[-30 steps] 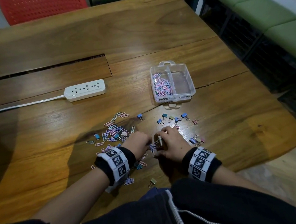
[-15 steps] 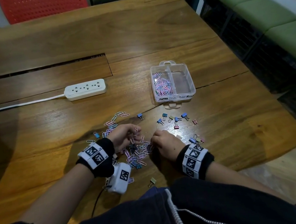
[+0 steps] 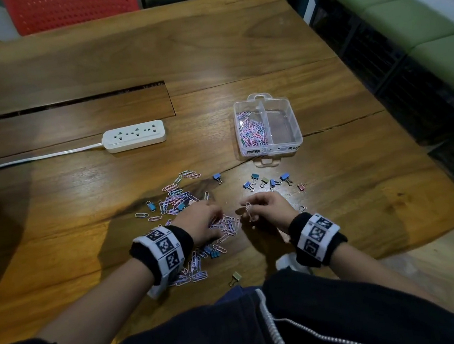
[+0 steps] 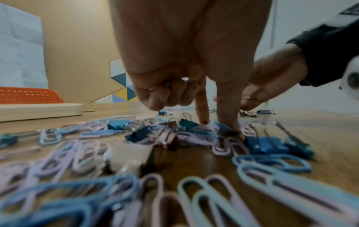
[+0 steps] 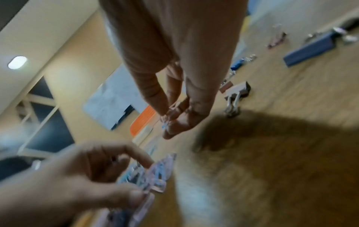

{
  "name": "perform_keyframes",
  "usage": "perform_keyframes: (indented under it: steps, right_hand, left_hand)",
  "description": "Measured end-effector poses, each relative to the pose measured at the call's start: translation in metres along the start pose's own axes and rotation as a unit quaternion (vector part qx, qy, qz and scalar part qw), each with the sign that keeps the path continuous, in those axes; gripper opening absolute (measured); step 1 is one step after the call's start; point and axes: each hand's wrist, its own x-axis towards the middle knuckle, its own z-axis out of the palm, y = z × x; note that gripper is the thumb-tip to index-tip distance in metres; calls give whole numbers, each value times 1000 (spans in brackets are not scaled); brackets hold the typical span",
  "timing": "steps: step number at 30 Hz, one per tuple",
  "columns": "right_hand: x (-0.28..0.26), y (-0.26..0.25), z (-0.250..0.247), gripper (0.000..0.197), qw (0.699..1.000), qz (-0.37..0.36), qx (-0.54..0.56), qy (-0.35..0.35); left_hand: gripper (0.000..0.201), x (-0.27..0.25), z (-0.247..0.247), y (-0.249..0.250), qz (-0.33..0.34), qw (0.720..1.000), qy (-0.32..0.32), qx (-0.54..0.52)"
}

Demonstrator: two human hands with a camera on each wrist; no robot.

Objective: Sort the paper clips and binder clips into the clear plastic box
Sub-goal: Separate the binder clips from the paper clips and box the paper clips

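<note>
Since a second ago right hand [image 3: 268,208] has lifted off the wooden table [image 3: 231,41], fingers pinched on pastel paper clips [image 3: 249,210]; left hand [image 3: 202,222] fingertips now press the loose pile [image 3: 227,226]; two-compartment clear plastic box [image 3: 298,130] waits beyond, so a deposit looks next.

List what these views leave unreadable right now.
- Head view: clear plastic box label is too small to read.
- Head view: clips under the left hand are hidden by it.
- Right wrist view: motion blur hides how many paper clips the right hand pinches.
</note>
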Motion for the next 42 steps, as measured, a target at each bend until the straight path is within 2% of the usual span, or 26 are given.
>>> perform_keyframes:
  steps: [3,7,9,11,12,14,16,18,20,22,23,25,26,27,28,30,32,33,34,35,37,39,42]
  right_hand:
    - [0,-5,-2,22,983,43,178,-2]
    - [1,-6,4,15,971,52,235,19]
    - [3,-3,11,18,989,29,140,21]
    - [3,4,18,16,997,-35,-55,31]
    - [2,7,21,18,985,-65,-157,32]
    - [3,14,24,39,941,-91,-325,8]
    - [3,14,26,51,913,-100,-396,-23]
    - [4,14,28,42,900,-119,-418,-39]
    - [5,13,30,31,879,-128,-456,-52]
    - [8,14,33,28,858,-134,-493,-57]
    - [8,14,34,28,850,-134,-506,-58]
    - [8,14,36,30,836,-129,-531,-54]
    - [8,14,37,32,832,-127,-537,-52]
    - [7,15,37,33,830,-129,-539,-52]
    - [5,15,37,33,828,-137,-541,-52]
    - [3,14,36,36,826,-144,-543,-54]
    - [2,14,33,39,837,-130,-529,-58]
    - [2,14,32,36,847,-124,-513,-58]
    - [2,14,31,29,860,-120,-493,-57]
    - [1,13,29,19,877,-118,-464,-48]
    - [-2,11,23,2,922,-96,-373,-29]
    - [-4,9,15,11,959,-65,-274,-25]
    - [-7,4,1,19,986,-45,-158,-28]
  left_hand:
    - [30,0,5,5,39,998,26,46]
    - [25,4,6,1,40,998,23,33]
    - [20,8,5,-4,18,999,6,-44]
    - [15,8,1,-8,-2,986,-13,-166]
    - [14,8,-1,-10,-11,973,-26,-229]
    - [14,4,-9,-12,-31,944,-49,-324]
    - [17,3,-15,-14,-55,918,-66,-386]
    - [21,5,-17,-18,-79,864,-85,-489]
    - [19,7,-15,-20,-86,780,-84,-614]
    - [17,8,-14,-19,-76,692,-81,-713]
    - [18,8,-13,-18,-72,662,-85,-742]
    - [25,9,-12,-16,-80,640,-87,-759]
    - [28,10,-10,-15,-90,648,-85,-751]
    - [29,10,-10,-13,-98,668,-81,-733]
    - [29,10,-10,-10,-109,701,-76,-701]
    - [28,11,-10,-5,-122,791,-64,-596]
    - [24,9,-10,-1,-98,914,-38,-391]
    - [22,6,-11,2,-72,961,-28,-266]
    - [28,3,-10,5,-50,987,-26,-149]
    - [42,0,-9,8,-35,998,-29,-50]
    - [61,-1,-2,10,-12,998,-28,62]
    - [58,1,3,10,6,996,-15,89]
    - [42,4,9,9,19,996,-21,90]
